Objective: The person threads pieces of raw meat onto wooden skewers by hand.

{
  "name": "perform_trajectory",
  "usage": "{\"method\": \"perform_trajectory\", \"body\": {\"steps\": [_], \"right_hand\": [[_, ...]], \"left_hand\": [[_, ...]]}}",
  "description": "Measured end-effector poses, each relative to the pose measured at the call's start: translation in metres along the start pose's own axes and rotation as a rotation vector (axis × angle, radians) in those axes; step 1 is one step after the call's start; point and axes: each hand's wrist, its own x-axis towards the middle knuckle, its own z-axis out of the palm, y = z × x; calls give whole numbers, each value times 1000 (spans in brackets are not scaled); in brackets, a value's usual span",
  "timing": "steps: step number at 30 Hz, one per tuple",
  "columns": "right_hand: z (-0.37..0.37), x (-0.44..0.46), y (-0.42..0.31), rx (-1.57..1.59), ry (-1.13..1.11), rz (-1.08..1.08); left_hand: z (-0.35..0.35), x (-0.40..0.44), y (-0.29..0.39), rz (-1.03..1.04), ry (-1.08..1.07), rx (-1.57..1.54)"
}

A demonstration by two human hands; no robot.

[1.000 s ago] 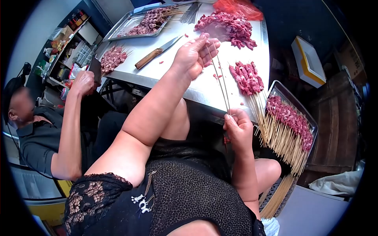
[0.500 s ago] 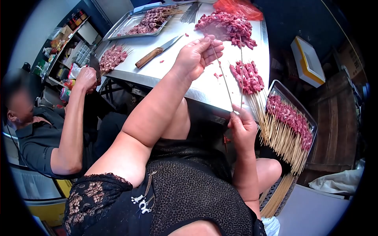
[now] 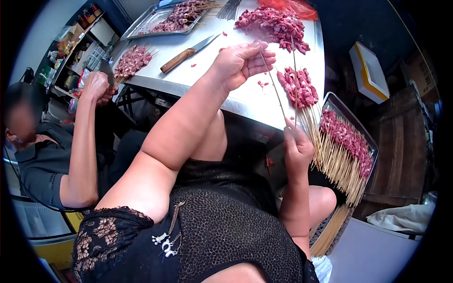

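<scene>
My left hand (image 3: 243, 61) is over the white table (image 3: 245, 106), pinching the upper end of a thin skewer (image 3: 275, 89). My right hand (image 3: 298, 144), at the table's front edge, has its fingers closed on the lower ends of that skewer and a second skewer (image 3: 295, 70). The second skewer points up toward a pile of raw meat (image 3: 276, 26), its top apart from my left hand. No meat shows on either skewer. Beside my right hand lies a bunch of meat skewers (image 3: 300, 89) with their sticks over the edge.
A knife (image 3: 188, 54) and a small meat bunch (image 3: 134, 61) lie leftward, below a metal tray (image 3: 160, 23). On the right stand a tray of skewers (image 3: 347, 141) and bare sticks (image 3: 330, 231). A co-worker (image 3: 52, 151) sits at the left.
Both my hands have moved slightly right. The two skewers, close together a second ago, are now spread, one having left my left hand's fingers. The co-worker's hands have shifted left.
</scene>
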Motion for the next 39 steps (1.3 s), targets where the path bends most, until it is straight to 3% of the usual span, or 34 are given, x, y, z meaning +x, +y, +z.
{"method": "perform_trajectory", "body": {"steps": [5, 7, 10, 23, 25, 27, 28, 29, 30, 33, 35, 39], "right_hand": [[3, -3, -6, 167, -56, 81], [0, -3, -12, 429, -144, 264], [1, -4, -24, 446, -131, 336], [3, 1, -24, 539, -92, 308], [1, 1, -21, 564, -95, 326], [1, 1, -19, 545, -97, 285], [1, 2, -18, 549, -94, 285], [1, 2, -17, 539, -68, 275], [0, 1, -17, 528, -41, 263], [-4, 3, -15, 553, -63, 236], [-4, 3, -11, 534, -71, 226], [1, 3, -8, 502, -90, 234]], "left_hand": [[-2, 0, 1, -41, -86, 18], [-4, 0, 3, -57, -108, 17], [-4, 0, 4, -99, -152, 32], [23, -38, -53, -338, -219, 334], [21, -37, -47, -342, -299, 507], [15, -23, -21, -194, -496, 1028], [9, -16, -9, -28, -403, 1102], [1, -6, 3, 101, -179, 1243], [-12, 6, 21, 113, -31, 1191], [-67, 57, 52, 299, 258, 1450], [-73, 68, 59, 182, 341, 1749], [-95, 89, 41, -86, 213, 2146]]}}
